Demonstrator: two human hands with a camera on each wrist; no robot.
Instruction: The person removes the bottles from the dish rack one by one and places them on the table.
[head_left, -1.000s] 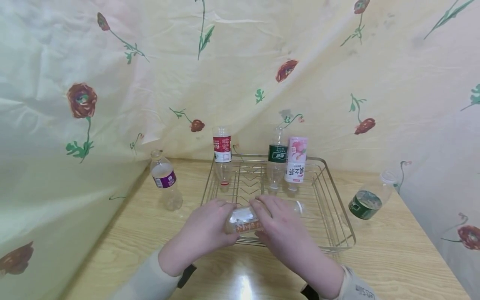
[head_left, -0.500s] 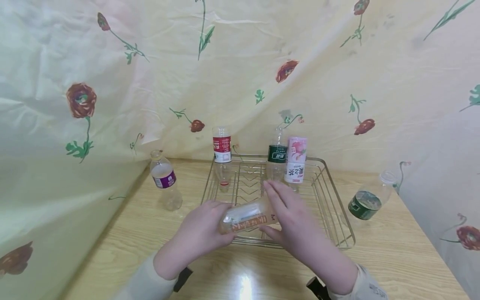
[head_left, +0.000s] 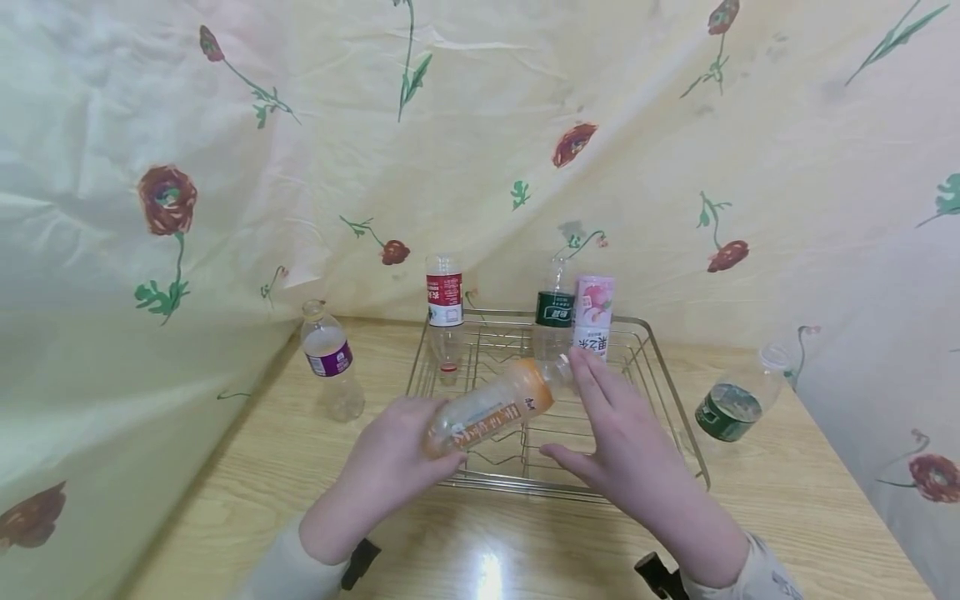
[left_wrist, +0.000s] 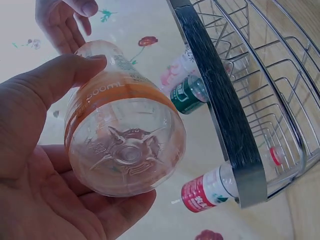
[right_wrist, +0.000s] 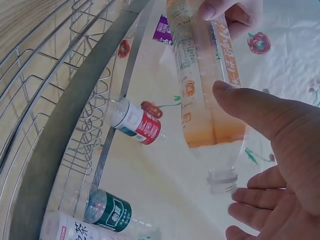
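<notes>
My left hand (head_left: 393,454) grips the base end of a clear plastic bottle (head_left: 487,408) with an orange label. The bottle is tilted above the wire rack (head_left: 517,487), its neck pointing right and away. In the left wrist view, thumb and fingers curl round the bottle (left_wrist: 125,135), whose ribbed bottom faces the camera. My right hand (head_left: 633,433) is spread beside the neck end, fingers straight and thumb apart. From the right wrist view, its fingertips lie close by the bottle neck (right_wrist: 222,180); whether they touch cannot be told.
Upside down in the rack's back stand a red-labelled bottle (head_left: 446,304), a green-labelled bottle (head_left: 555,310) and a pink-labelled bottle (head_left: 595,304). A purple-labelled bottle (head_left: 330,360) is on the wooden table (head_left: 420,550) at left. Another green-labelled bottle (head_left: 731,408) leans at right.
My right hand has slid right along the bottle and off its body, its fingers straightening. The bottle's neck end has swung up and away, while my left hand keeps hold of the base.
</notes>
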